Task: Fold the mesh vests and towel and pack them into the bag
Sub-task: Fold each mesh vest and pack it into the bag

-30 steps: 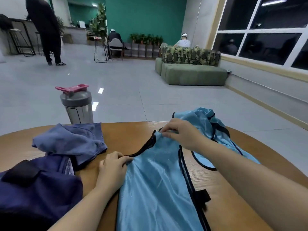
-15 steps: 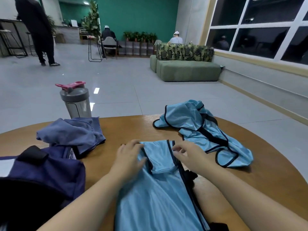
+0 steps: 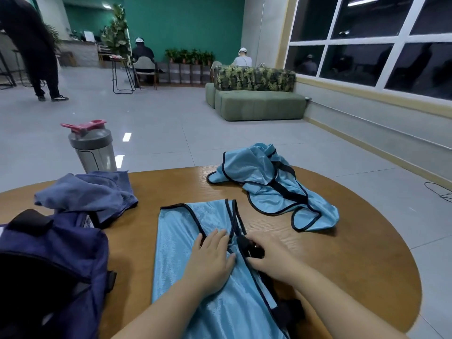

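Observation:
A light blue mesh vest (image 3: pixel 179 243) with black trim lies spread flat on the round wooden table (image 3: pixel 354 260) in front of me. My left hand (image 3: pixel 212 259) presses flat on its middle. Just to the right, my right hand (image 3: pixel 270 259) has its fingers curled round the vest's black side strap (image 3: pixel 253 250) at the vest's right edge. A second light blue vest (image 3: pixel 264 184) lies crumpled at the far right of the table. A blue towel (image 3: pixel 85 194) sits bunched at the left, partly over the open navy bag (image 3: pixel 51 263).
A grey shaker bottle (image 3: pixel 93 149) with a pink lid stands at the table's far left edge behind the towel. Beyond the table are a tiled floor, a green sofa (image 3: pixel 256 104), and people far off.
The vest's top end, folded back half a second ago, now lies spread flat. Both hands slid toward me, to its middle and the black side strap.

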### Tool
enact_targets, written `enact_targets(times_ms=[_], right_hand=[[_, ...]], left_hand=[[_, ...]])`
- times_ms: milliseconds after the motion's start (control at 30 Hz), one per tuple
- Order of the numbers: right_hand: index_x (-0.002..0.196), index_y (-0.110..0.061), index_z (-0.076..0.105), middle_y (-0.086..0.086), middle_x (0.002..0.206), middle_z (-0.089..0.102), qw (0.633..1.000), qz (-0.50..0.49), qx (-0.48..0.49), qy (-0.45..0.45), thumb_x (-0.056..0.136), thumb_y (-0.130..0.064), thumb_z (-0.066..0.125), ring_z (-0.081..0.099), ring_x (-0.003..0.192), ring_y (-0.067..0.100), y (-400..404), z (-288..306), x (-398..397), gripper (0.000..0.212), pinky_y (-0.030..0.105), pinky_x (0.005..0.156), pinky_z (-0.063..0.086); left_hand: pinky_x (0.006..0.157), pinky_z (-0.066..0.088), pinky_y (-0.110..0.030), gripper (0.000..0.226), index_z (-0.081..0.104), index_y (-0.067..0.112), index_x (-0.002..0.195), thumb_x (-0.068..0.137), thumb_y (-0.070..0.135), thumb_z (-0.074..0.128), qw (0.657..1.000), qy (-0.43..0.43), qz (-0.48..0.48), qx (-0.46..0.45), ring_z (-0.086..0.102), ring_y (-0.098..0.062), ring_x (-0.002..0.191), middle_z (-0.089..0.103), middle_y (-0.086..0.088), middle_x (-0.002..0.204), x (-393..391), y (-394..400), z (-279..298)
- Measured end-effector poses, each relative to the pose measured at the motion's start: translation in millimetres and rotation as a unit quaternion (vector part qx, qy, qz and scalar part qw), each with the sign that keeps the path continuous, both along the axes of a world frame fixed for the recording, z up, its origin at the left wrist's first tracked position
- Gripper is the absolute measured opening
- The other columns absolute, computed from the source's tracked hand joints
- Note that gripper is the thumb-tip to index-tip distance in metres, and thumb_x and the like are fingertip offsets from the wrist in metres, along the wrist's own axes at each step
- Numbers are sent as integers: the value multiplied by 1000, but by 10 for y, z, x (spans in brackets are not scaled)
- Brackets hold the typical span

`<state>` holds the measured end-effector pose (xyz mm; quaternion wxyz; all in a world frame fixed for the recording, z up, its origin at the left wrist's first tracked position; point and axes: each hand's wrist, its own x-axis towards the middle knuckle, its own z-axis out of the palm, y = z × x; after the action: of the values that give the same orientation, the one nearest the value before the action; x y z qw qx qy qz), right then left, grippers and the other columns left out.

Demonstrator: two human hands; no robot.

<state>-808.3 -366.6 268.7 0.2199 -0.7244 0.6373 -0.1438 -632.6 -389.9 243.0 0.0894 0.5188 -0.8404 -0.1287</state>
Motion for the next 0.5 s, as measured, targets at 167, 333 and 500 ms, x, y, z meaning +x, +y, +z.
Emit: enact_targets(times_ms=[167, 333, 500], right_hand=[[111, -33, 57, -21, 79, 48, 998, -51, -32, 18, 86, -35, 60, 49, 98, 15, -52, -45, 151, 25, 33, 86, 32], [88, -26, 61, -6, 78, 60, 997, -57, -21, -38, 83, -25, 54, 56, 84, 19, -120, -48, 58, 8, 37, 81, 44], [90, -18, 70, -10, 87, 65, 989, -15, -83, -118, 89, -19, 62, 55, 87, 4, -117, -56, -80, 8, 26, 78, 43]], left_hand=[[118, -6, -37, 54, 7, 22, 152, 102, 42, 15, 999, -30, 2, -17, -4, -9, 146, 4, 9, 160, -13, 11, -31], [118, -8, -37, 58, 4, 21, 153, 101, 46, 15, 999, -46, -1, 2, -7, -8, 146, 0, 9, 160, -6, 27, -5], [119, -7, -38, 58, 5, 20, 152, 101, 46, 15, 999, -46, -2, 0, -7, -8, 146, 1, 8, 160, -13, 19, 4]])
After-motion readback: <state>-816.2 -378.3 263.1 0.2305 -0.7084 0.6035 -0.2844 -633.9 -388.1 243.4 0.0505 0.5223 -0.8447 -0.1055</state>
